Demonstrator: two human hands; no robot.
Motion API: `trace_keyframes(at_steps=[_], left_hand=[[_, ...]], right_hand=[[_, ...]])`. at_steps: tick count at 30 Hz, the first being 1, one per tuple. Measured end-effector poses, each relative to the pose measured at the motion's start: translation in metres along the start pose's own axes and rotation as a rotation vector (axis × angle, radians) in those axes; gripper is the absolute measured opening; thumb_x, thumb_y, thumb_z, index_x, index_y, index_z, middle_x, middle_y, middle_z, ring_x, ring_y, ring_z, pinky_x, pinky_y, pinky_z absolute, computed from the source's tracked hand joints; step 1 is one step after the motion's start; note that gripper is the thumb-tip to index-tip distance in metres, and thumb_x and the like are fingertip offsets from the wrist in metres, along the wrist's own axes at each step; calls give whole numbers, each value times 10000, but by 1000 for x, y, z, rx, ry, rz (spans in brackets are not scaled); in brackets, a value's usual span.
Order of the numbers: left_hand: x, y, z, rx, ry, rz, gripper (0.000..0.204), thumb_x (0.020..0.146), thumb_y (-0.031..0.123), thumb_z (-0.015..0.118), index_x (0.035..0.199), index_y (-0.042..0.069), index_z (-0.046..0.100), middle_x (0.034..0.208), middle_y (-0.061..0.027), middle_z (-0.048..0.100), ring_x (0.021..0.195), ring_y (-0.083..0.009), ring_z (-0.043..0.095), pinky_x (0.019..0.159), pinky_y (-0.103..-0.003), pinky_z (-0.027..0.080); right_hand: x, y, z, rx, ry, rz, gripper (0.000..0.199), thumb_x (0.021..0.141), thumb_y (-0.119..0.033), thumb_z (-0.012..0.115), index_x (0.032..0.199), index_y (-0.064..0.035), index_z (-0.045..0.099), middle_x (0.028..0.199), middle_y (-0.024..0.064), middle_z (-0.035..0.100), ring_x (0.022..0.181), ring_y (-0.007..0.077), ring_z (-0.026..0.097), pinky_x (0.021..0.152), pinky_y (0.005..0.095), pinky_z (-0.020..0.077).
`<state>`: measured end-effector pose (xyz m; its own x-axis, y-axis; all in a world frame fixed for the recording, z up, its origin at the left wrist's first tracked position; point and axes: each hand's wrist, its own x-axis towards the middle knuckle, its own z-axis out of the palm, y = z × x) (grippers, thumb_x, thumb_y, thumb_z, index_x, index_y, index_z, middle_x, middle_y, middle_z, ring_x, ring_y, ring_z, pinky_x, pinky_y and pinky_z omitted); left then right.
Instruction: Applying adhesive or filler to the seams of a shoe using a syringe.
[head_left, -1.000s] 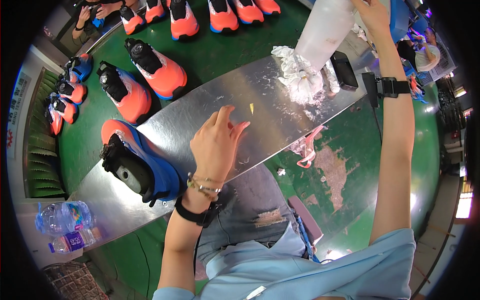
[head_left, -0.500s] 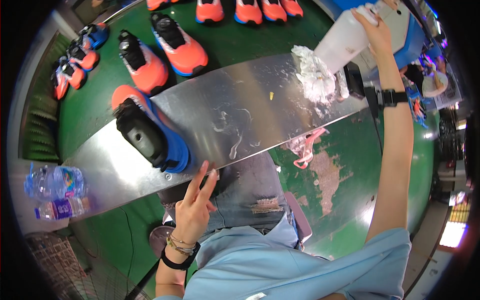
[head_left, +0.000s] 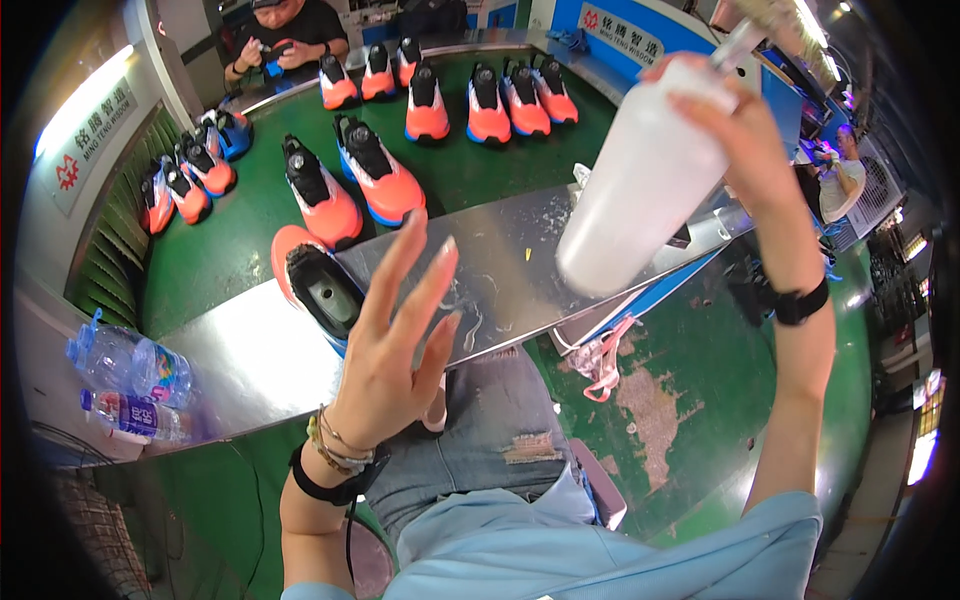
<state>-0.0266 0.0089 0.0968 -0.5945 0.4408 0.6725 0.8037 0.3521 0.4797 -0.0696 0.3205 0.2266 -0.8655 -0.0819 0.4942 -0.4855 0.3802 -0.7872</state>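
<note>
My right hand [head_left: 745, 135] is raised high and grips a tall white plastic squeeze bottle [head_left: 640, 190] near its nozzle end, the bottle hanging tilted in front of me. My left hand [head_left: 395, 345] is lifted above my lap with fingers spread and holds nothing. Below it lies a shiny metal work plate [head_left: 520, 270] on the green bench. An orange and blue sports shoe with a black insert [head_left: 315, 285] sits on the plate's left part, just beyond my left fingers.
Several orange and blue shoes [head_left: 375, 180] stand on the green belt [head_left: 220, 250] behind the plate. Two water bottles [head_left: 130, 365] lie at the left. A person [head_left: 290, 35] works on a shoe at the far end. A pink strap [head_left: 600, 355] hangs under the plate.
My right hand has brought the white bottle from the far right to up close in front of me. My left hand rose from my lap with fingers spread. My view tilted up.
</note>
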Motion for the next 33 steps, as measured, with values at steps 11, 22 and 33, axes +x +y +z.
trace_keyframes(at_steps=[11,22,33], left_hand=[[46,29,47,-527,-84,173,734,763,114,663,1381,53,272,1409,-226,164,1187,-345,427,888,-400,452],[7,-28,185,-964,-646,-449,590,834,38,571,1338,76,267,1298,-136,382,825,-155,628,691,-254,487],[-73,-86,309,-749,-1013,-970,684,761,211,675,1304,13,308,1021,-184,598,897,-225,617,758,-302,481]], right_hand=[[-138,23,111,568,-304,241,466,661,-4,721,1074,-37,506,1034,48,580,963,133,555,840,299,457],[-245,144,149,1019,216,903,558,735,-27,635,1238,-10,394,1130,87,523,1002,164,561,836,308,478],[-315,205,165,1365,459,1127,681,811,-364,624,1318,-61,285,1215,123,448,1088,221,494,906,388,419]])
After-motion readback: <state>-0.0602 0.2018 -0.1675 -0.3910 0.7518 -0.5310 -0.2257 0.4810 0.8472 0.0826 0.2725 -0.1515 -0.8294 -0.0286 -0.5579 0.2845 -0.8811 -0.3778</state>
